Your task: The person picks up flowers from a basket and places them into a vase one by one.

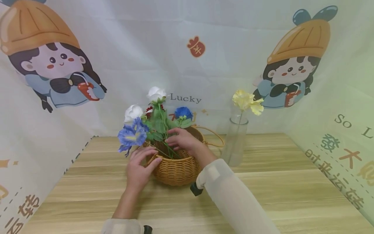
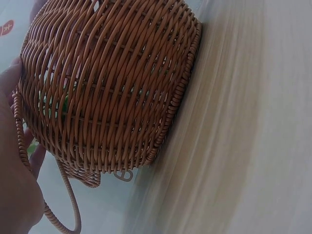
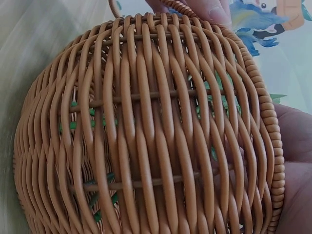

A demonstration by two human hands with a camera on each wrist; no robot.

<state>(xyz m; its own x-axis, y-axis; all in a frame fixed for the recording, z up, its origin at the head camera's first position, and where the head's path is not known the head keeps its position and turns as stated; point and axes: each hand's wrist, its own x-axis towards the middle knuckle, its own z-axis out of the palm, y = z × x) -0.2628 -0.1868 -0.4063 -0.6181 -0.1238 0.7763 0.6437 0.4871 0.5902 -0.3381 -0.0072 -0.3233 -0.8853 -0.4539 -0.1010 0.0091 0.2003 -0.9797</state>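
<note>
1. Wicker basket (image 1: 178, 174), brown, round-bodied, one. Stands upright on the wood-grain table (image 1: 280, 182), between 6 and 7 o'clock of the head view's centre. Looped handle (image 1: 216, 133) leans out toward 2 o'clock.
2. Left hand (image 1: 140, 167), one. At the basket's 9 o'clock; thumb and fingers close together, gripping the rim.
3. Right hand (image 1: 184, 141), one, sleeve pale. Over the basket's mouth, reaching in from 4 o'clock; fingers partly bent beside the green stems (image 1: 168, 150) (whether they pinch one cannot be told; the right wrist view shows mostly weave).
4. Flowers in the basket, heads above the rim, reckoned from its centre: upper white rose (image 1: 156, 94) at 11 o'clock; lower white rose (image 1: 133, 113) at 10; blue-violet iris (image 1: 132, 135), yellow-marked, between 9 and 10, just beyond the left hand; blue flower (image 1: 183, 113) near 12; dark red flower (image 1: 149, 112) near 11, largely hidden.
5. Clear vase (image 1: 233, 148), tall, one. Upright at the basket's 2 to 3 o'clock, apart from it; holds a yellow flower (image 1: 243, 99) (ruffled petals, head above the lip).
6. Backdrop (image 1: 233, 42), pale, printed with cartoon figures and "Lucky". At 12 o'clock, behind everything.
</note>
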